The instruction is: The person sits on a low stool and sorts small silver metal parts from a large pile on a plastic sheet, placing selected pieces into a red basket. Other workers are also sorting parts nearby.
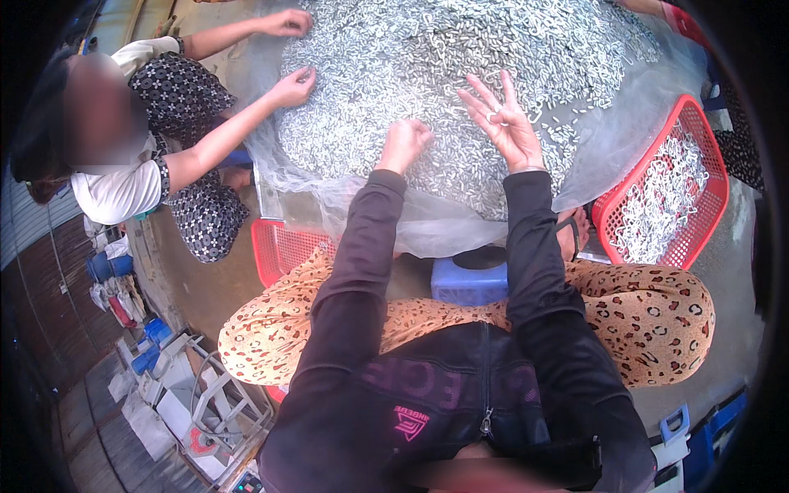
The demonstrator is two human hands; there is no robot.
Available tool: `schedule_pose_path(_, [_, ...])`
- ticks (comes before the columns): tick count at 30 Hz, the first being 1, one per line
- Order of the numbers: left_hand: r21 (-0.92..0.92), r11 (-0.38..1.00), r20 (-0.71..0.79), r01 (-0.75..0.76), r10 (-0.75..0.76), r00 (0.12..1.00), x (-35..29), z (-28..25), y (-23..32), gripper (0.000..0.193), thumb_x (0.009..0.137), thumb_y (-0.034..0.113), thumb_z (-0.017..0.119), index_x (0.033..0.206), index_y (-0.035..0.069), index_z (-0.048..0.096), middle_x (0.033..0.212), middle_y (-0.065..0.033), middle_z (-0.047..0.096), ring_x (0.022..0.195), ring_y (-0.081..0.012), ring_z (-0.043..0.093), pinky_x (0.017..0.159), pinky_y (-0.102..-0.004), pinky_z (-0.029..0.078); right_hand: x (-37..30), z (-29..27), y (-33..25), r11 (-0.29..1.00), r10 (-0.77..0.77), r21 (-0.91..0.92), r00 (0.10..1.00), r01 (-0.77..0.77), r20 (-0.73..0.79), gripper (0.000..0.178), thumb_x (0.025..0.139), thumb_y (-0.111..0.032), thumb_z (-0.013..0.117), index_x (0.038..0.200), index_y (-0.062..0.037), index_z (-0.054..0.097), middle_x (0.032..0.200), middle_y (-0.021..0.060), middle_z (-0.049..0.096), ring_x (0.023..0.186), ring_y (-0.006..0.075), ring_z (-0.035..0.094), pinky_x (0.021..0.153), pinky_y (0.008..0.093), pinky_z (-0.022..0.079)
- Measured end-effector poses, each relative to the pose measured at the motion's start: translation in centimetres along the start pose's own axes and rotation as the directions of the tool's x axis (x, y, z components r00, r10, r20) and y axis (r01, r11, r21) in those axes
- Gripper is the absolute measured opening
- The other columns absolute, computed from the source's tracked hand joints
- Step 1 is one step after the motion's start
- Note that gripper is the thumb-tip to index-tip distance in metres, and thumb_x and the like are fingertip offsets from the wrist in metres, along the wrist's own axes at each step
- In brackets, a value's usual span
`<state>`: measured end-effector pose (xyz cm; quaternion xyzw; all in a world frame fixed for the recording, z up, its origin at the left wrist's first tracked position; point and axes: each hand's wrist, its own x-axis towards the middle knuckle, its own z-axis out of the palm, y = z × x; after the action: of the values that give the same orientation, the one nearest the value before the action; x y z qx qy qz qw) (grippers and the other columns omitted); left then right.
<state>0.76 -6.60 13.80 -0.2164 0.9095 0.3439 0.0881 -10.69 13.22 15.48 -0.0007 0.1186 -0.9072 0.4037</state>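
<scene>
A wide heap of small silvery-white metal pieces (353,107), many of them slim and some hook-shaped, is spread over a translucent plastic sheet (271,177) before me. My left hand (405,145) is closed above the near part of the heap, its fingertips curled together; whatever they pinch is too small to make out. To its right, my right hand (511,131) has several fingers stretched out and spread. A small white hook (493,117) shows at its curled finger and thumb. Both hands are apart from each other.
A red basket (604,222) of white hooks stands at right. Another red basket (275,255) is by my left knee. A blue plastic stool (468,283) sits between my legs. At left, a co-worker's hands (294,86) reach to the heap; another person's arm (645,6) shows at far right.
</scene>
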Motion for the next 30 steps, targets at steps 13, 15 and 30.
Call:
schedule_pose_path(13, [-0.974,0.214,0.045,0.07,-0.117,0.992,-6.1,-7.7,-1.8,0.015,0.083,0.019,0.049,0.082,0.004,0.05,0.078,-0.0065,0.051,0.066,-0.0151,0.05,0.047,-0.0235,0.035,2.5,-4.1,6.3,-0.359,-0.262,-0.861,0.924,-0.36,-0.277,0.028,0.072,-0.027,0.07,0.097,-0.0142,0.07,0.077,0.0138,0.067,0.077,0.0246,0.065,0.073,0.0367,0.049])
schedule_pose_path(15, [-0.973,0.16,0.135,0.168,-0.196,0.971,-5.9,-7.2,-2.4,0.019,0.088,0.024,0.052,0.085,0.005,0.05,0.076,-0.0054,0.049,0.062,-0.0127,0.048,0.044,-0.0218,0.033,2.3,-3.5,5.9,-0.207,-0.261,-0.904,0.912,-0.373,-0.317,0.029,0.072,-0.032,0.072,0.093,-0.0123,0.071,0.079,0.014,0.067,0.078,0.025,0.065,0.074,0.0365,0.049])
schedule_pose_path(30, [-0.734,0.612,0.125,0.294,-0.304,0.944,-3.9,-4.5,-2.6,0.016,0.084,0.019,0.067,0.08,0.007,0.057,0.058,0.0054,0.043,0.048,-0.0016,0.038,0.037,-0.0178,0.025,1.5,2.0,-1.1,0.965,0.003,0.257,0.986,-0.046,0.166,0.026,0.09,-0.021,0.055,0.071,-0.0067,0.046,0.071,0.0025,0.042,0.059,0.0113,0.037,0.047,0.0199,0.03])
